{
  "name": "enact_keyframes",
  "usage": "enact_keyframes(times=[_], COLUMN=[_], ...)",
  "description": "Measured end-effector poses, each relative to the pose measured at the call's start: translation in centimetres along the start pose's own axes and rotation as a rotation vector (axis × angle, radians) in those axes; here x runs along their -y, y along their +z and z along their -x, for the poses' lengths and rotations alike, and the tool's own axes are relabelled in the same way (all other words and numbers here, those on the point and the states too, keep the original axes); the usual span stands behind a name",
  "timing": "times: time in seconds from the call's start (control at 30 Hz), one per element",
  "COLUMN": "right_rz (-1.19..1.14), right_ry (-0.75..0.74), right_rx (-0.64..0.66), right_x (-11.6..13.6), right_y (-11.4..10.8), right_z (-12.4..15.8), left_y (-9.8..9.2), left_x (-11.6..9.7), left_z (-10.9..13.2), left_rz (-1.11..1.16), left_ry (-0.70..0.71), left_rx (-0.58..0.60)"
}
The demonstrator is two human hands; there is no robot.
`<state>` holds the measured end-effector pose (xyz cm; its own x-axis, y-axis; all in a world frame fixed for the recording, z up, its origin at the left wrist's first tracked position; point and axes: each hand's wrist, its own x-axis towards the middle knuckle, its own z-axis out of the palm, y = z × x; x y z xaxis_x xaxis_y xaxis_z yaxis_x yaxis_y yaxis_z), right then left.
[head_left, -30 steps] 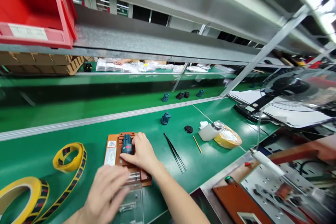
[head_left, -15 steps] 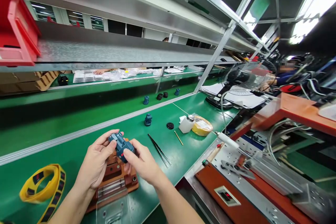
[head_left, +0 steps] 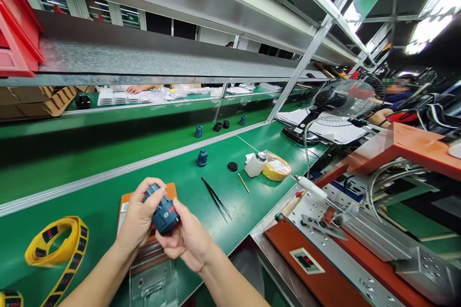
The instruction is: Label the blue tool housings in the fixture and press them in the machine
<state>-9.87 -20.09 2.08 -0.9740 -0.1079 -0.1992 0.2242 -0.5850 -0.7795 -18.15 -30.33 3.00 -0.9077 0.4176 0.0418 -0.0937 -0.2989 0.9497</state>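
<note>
A dark-blue battery pack [head_left: 165,215] with a red mark and a round logo is held up in front of me. My left hand [head_left: 139,216] is closed on its upper, narrower end, the thumb lying over it. Against its wide end presses my right hand [head_left: 187,237], with the fingers curled underneath and the thumb at the side. Below both hands lies an orange-brown fixture [head_left: 171,191], largely hidden by them, with a clear plastic plate [head_left: 154,288] at its front. Tweezers [head_left: 216,199] lie on the green bench to the right.
A yellow label roll [head_left: 54,244] lies at left. Another blue battery pack [head_left: 202,158], a black disc [head_left: 232,167], a stick [head_left: 244,183], a white bottle [head_left: 256,165] and yellow tape [head_left: 276,168] are on the bench. A fan [head_left: 324,105] and a pneumatic press [head_left: 360,235] stand at right.
The battery pack has been turned, so its wide end with the logo now faces me. My right hand has shifted down and its fingers have gone beneath the pack. The view has moved slightly.
</note>
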Motion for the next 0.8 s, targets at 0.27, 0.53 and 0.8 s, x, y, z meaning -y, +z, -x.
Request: enact_keyframes(times=[0.27,0.53,0.8], right_rz=[0.584,0.64,0.863], right_ry=[-0.245,-0.248,-0.623], right_rx=[-0.126,-0.128,-0.389], right_x=[-1.3,-1.3,-0.8], right_y=[-1.4,-2.1,-3.4], right_z=[0.7,0.9,2.8], left_y=[0.4,-0.2,0.6], left_x=[-0.1,1.1,1.6], left_z=[1.2,1.0,1.6], left_rz=[-0.513,-0.536,-0.121], left_ry=[0.143,0.135,-0.125], left_rx=[-0.162,-0.12,0.023])
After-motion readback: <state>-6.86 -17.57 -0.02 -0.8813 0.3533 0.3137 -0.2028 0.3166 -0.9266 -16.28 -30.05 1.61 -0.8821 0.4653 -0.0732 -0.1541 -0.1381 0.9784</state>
